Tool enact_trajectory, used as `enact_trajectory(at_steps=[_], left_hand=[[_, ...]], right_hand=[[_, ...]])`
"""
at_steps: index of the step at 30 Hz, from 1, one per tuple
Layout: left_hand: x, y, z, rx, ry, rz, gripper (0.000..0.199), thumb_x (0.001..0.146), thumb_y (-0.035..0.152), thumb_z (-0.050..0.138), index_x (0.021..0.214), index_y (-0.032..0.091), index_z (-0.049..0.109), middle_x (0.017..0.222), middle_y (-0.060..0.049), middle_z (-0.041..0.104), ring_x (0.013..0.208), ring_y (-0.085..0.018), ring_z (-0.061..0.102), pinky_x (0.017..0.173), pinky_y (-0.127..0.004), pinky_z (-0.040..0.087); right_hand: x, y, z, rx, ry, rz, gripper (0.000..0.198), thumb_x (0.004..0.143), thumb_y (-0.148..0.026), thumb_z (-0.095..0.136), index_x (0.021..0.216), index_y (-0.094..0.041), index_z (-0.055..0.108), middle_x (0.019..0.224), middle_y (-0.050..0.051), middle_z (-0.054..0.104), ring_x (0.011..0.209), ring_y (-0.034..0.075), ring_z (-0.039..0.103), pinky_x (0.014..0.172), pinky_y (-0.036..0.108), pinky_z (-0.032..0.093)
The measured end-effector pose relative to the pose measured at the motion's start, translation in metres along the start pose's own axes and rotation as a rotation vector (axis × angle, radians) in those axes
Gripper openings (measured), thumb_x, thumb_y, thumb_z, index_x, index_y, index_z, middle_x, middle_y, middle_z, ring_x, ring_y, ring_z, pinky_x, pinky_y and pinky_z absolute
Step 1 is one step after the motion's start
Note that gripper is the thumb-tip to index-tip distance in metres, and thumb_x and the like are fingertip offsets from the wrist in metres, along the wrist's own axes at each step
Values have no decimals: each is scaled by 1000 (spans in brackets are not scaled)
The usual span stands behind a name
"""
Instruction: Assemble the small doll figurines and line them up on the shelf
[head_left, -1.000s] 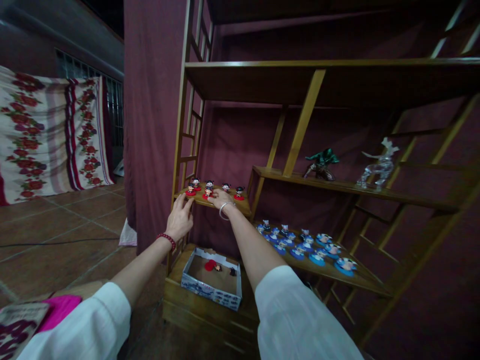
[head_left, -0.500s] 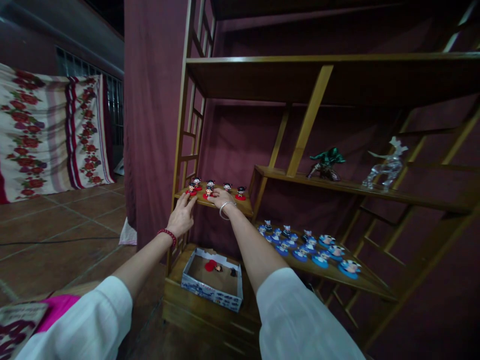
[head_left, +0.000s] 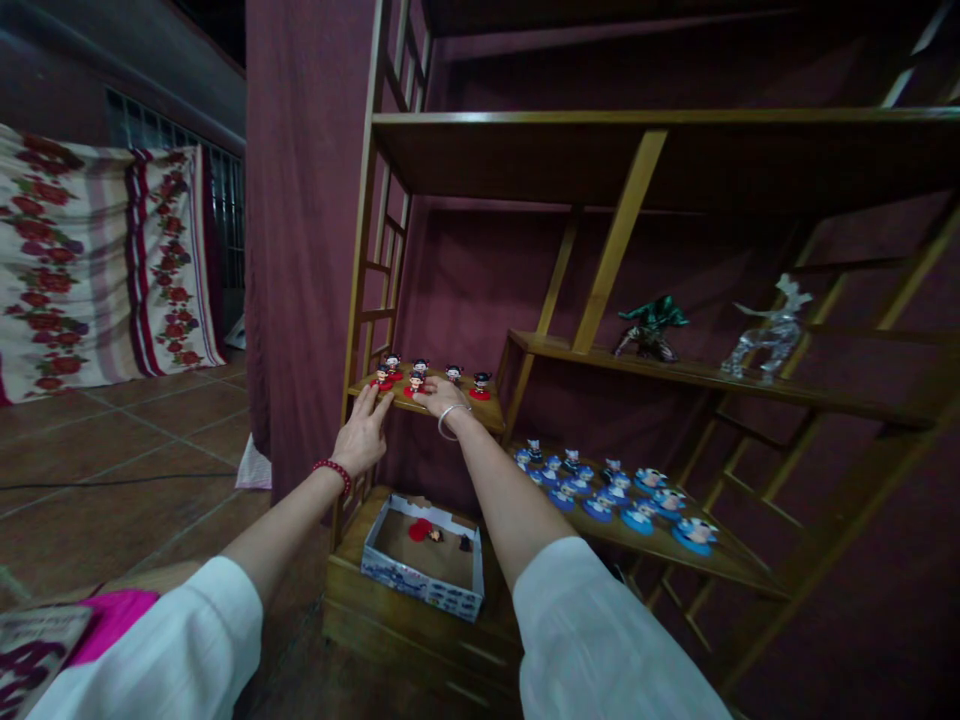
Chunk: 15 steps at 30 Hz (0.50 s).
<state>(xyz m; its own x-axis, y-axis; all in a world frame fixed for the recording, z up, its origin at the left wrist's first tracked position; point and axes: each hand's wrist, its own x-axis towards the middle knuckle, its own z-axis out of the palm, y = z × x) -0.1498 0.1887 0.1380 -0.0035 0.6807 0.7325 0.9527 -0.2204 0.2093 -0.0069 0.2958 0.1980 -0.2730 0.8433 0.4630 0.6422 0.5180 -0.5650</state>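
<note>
Figurines with red bases stand on a small wooden shelf, the left hand and right hand at its front edge.
Four make a back row and two stand in front; the right hand's thumb and fingertips meet the front middle figure, but whether they grip it I cannot tell. The left hand's fingers are extended and slightly parted, their tips just beside the base of the front left figure, contact unclear. Below, an open cardboard box holds a red disc, a figure lying beside it and a small dark piece. To the right, blue-based figures crowd a lower shelf; above them stand a green-topped statuette and a clear, glassy animal figure.
</note>
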Motion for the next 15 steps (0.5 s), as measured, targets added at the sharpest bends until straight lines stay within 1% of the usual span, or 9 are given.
enact_trajectory(at_steps=[3, 5, 8, 10, 12, 15], left_hand=[[-3, 1, 0, 4, -14, -16, 67, 69, 5, 45, 133, 19, 32, 144, -8, 22, 134, -23, 11, 101, -39, 35], [-6, 4, 0, 8, -17, -29, 69, 69, 5, 46, 134, 18, 30, 145, -9, 20, 134, -24, 10, 101, -38, 36], [-12, 10, 2, 7, 0, -42, 68, 70, 6, 46, 135, 15, 28, 146, -11, 17, 134, -25, 9, 101, -39, 35], [-16, 14, 4, 4, 19, -41, 69, 69, 5, 46, 135, 14, 27, 146, -12, 16, 134, -26, 10, 103, -40, 33], [-20, 17, 7, 1, 28, -42, 70, 68, 4, 46, 135, 13, 27, 146, -13, 15, 134, -26, 12, 104, -39, 31], [-24, 24, 11, -12, 13, -50, 71, 66, 3, 46, 134, 12, 29, 146, -14, 13, 133, -27, 15, 104, -39, 31]], right_hand=[[-10, -5, -5, -26, 55, 16, 36, 66, -36, 64, 101, -26, 59, 99, -2, 67, 91, 15, 61, 78, 26, 46], [-20, -8, -9, -34, 137, 0, 31, 70, -32, 59, 100, -25, 58, 97, -2, 67, 90, 14, 61, 79, 26, 45], [-36, -12, -13, -31, 293, -52, 22, 75, -23, 49, 95, -23, 59, 86, -2, 68, 80, 12, 61, 76, 23, 44], [-47, -12, -12, -46, 365, -100, 20, 75, -20, 46, 90, -22, 59, 78, -2, 67, 73, 12, 60, 72, 23, 43], [-58, -11, -9, -85, 379, -180, 18, 74, -18, 45, 85, -21, 59, 73, -2, 65, 70, 13, 57, 70, 24, 41], [-71, -11, -7, -134, 353, -328, 19, 73, -15, 44, 85, -19, 58, 76, 0, 62, 74, 15, 53, 76, 26, 39]])
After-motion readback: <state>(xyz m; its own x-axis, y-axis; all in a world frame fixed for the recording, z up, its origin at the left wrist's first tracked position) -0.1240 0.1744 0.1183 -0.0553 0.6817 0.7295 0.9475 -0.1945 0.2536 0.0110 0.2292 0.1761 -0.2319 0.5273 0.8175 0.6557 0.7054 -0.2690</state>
